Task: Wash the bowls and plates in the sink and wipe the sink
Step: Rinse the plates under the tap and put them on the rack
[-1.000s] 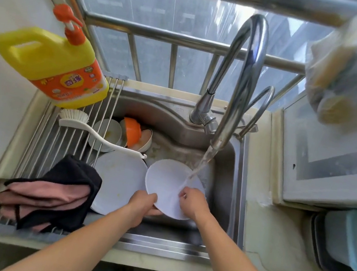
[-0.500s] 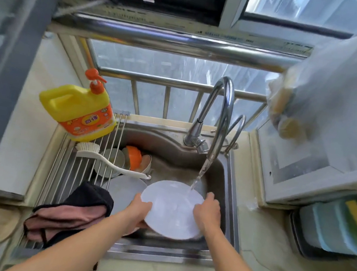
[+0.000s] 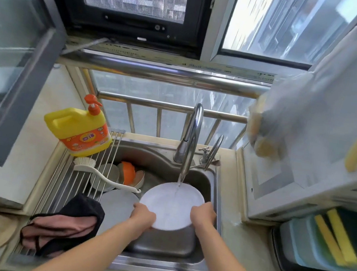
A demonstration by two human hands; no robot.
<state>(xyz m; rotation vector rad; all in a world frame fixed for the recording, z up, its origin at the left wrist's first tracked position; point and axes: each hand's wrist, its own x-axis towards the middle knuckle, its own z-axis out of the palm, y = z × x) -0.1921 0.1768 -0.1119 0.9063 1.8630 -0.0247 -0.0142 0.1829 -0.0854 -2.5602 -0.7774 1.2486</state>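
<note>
Centre frame: left hand (image 3: 143,215) and right hand (image 3: 203,214) each keep their grip curled on the white plate's (image 3: 170,205) rim, over the sink (image 3: 163,243). Faucet (image 3: 190,142) stream now strikes its upper edge; the plate sits higher than before.

Bright daylight pours in through the big glass window (image 3: 269,20) up top, and its right pane is nearly blown out. The curved chrome faucet (image 3: 192,138) and the stainless steel sink (image 3: 163,242) catch soft glare. Shadows are faint. Heavy fisheye warp bends the frame edges, and the corners and the hanging clear plastic bag (image 3: 300,114) look smeary and soft.
</note>
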